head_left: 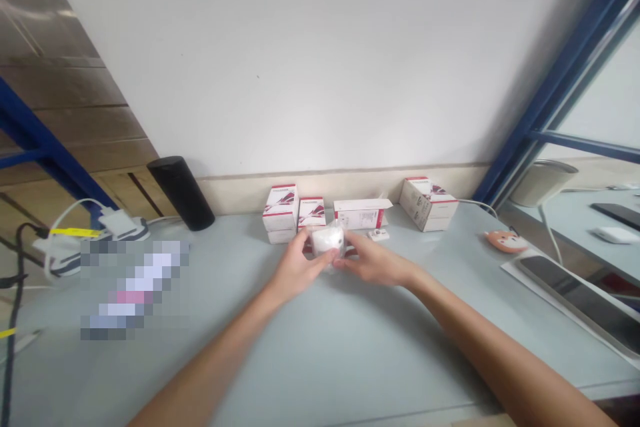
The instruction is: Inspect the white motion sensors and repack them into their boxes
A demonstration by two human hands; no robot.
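Observation:
Between my two hands is a white rounded object in a clear plastic wrapper [327,239], held just above the desk. My left hand [299,267] grips it from the left, thumb across its lower front. From the right, my right hand [373,259] closes its fingers on the wrapper's lower edge. What the white object is cannot be made out. Right behind it lies a white and red box [359,213] on its side, its right-end flap raised. A small white piece with dark marks [379,235] rests in front of that box.
Red and white boxes [281,208] stand at the wall left of my hands, with more boxes [429,205] to the right. A black cylinder [183,193] leans at back left near white plugs and cables [123,223]. An orange mouse [505,241] and a dark keyboard [583,297] lie right.

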